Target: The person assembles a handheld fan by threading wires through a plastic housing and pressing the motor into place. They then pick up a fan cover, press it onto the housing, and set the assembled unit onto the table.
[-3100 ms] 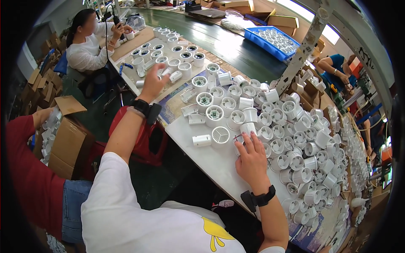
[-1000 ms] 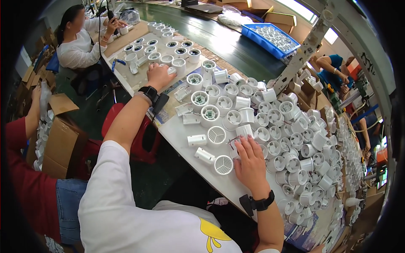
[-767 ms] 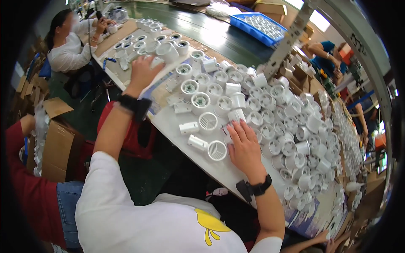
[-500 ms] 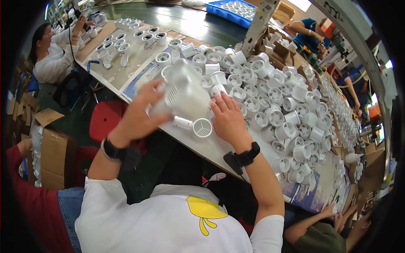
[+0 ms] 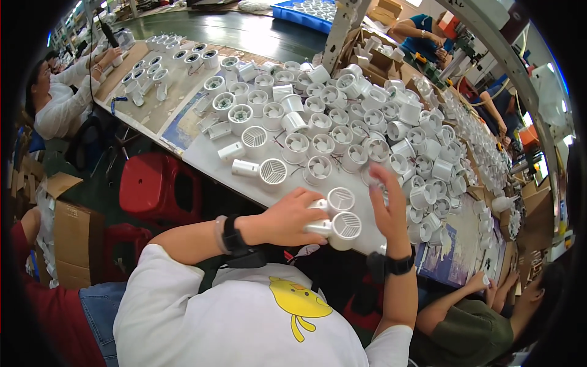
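My left hand (image 5: 292, 217) is wrapped round the handles of two white handheld-fan housings at the table's near edge. The nearer housing (image 5: 346, 226) and the farther housing (image 5: 340, 200) lie side by side, slatted round grilles facing up. My right hand (image 5: 390, 205) is raised just right of them with its fingers apart, holding nothing, beside a heap of white fan housings (image 5: 378, 150) with visible blades. Left of the heap, two more slatted housings, one nearer (image 5: 273, 172) and one farther (image 5: 254, 137), rest with their handles pointing left.
Housings with green circuit boards (image 5: 240, 113) stand farther left, and dark-centred ones (image 5: 193, 59) beyond them. A red stool (image 5: 147, 186) and a cardboard box (image 5: 76, 241) are at left. A metal post (image 5: 342, 37) rises behind the table. Other people work around the table.
My left hand has come down and right from above the table to the near edge, with two housings in its grip. My right hand has moved right, off the heap's left side. The view has shifted.
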A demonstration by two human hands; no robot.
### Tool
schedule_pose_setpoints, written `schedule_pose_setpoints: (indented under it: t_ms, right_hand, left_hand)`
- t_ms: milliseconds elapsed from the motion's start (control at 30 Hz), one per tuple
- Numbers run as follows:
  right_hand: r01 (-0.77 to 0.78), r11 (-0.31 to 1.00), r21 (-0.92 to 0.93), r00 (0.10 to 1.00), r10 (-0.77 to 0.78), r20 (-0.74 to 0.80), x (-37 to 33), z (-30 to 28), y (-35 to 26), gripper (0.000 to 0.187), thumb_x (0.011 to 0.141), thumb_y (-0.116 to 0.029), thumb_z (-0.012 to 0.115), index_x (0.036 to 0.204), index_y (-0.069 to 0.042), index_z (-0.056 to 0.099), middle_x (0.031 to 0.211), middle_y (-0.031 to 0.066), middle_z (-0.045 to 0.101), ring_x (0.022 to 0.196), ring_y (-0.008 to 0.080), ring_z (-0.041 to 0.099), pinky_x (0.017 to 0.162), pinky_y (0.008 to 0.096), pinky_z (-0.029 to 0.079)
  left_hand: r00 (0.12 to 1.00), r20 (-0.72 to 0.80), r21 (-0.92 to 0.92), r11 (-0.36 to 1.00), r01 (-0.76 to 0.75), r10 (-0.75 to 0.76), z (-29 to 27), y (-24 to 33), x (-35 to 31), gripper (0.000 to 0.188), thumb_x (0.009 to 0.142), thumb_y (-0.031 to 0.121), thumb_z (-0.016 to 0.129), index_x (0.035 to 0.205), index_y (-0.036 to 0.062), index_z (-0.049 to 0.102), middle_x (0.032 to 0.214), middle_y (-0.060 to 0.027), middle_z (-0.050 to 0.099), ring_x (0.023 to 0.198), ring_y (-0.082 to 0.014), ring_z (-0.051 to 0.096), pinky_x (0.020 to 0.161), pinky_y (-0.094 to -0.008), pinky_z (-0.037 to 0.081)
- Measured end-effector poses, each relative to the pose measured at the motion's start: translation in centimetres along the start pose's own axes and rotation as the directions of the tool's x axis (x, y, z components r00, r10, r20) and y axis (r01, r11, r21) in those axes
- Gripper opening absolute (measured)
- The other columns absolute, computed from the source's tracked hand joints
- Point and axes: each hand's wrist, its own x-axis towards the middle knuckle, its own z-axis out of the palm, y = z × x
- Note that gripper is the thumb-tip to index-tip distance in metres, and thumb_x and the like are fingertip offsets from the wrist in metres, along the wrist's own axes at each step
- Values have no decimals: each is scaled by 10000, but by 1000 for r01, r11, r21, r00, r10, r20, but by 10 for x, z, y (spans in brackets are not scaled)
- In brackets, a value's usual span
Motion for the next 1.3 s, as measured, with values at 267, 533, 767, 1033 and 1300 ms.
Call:
schedule_pose_setpoints:
  t_ms: [267, 533, 767, 1033, 1300]
  right_hand:
    - [79, 976, -205, 995, -64, 77, -56, 35, 1, 557, 775, -62, 665, 1303, -33, 490, 1441, 242, 333, 1310, 413, 355, 1087, 471, 279]
    - [21, 991, -134, 992, -4, 124, -49, 33, 6, 640, 756, -70, 674, 1354, -65, 447, 1493, 232, 275, 1373, 401, 290, 1113, 454, 256]
    - [15, 1000, -27, 993, -11, 118, -47, 40, 13, 634, 758, -73, 673, 1349, -55, 445, 1474, 236, 295, 1356, 391, 320, 1105, 439, 279]
    - [-7, 999, -33, 992, 11, 124, -49, 40, 12, 634, 752, -65, 677, 1342, -49, 449, 1462, 238, 308, 1340, 391, 345, 1098, 431, 294]
    - [-27, 999, -19, 991, 30, 132, -49, 41, 15, 637, 756, -71, 673, 1350, -50, 445, 1459, 246, 308, 1342, 391, 344, 1094, 428, 300]
  left_hand:
    - [973, -229, 350, 932, 94, -12, 14, 8, 23, 457, 732, 306, 762, 1127, 122, 622, 1307, -170, 482, 1147, -372, 482, 976, -448, 407]
    - [847, -532, 382, 898, 217, 22, -140, -52, -9, 521, 731, 233, 766, 1202, 110, 579, 1356, -162, 471, 1226, -361, 450, 1013, -450, 380]
    - [857, -450, 516, 710, 479, -251, -163, -153, -24, 601, 771, 506, 698, 1279, 219, 555, 1465, -172, 359, 1388, -449, 217, 1106, -558, 213]
    - [851, -424, 458, 737, 497, -310, -163, -156, -27, 551, 760, 462, 726, 1205, 159, 606, 1397, -181, 436, 1348, -428, 303, 1103, -489, 285]
    - [770, -532, 492, 612, 619, -352, -185, -184, -39, 555, 757, 473, 696, 1220, 186, 592, 1403, -147, 436, 1338, -388, 338, 1089, -515, 293]
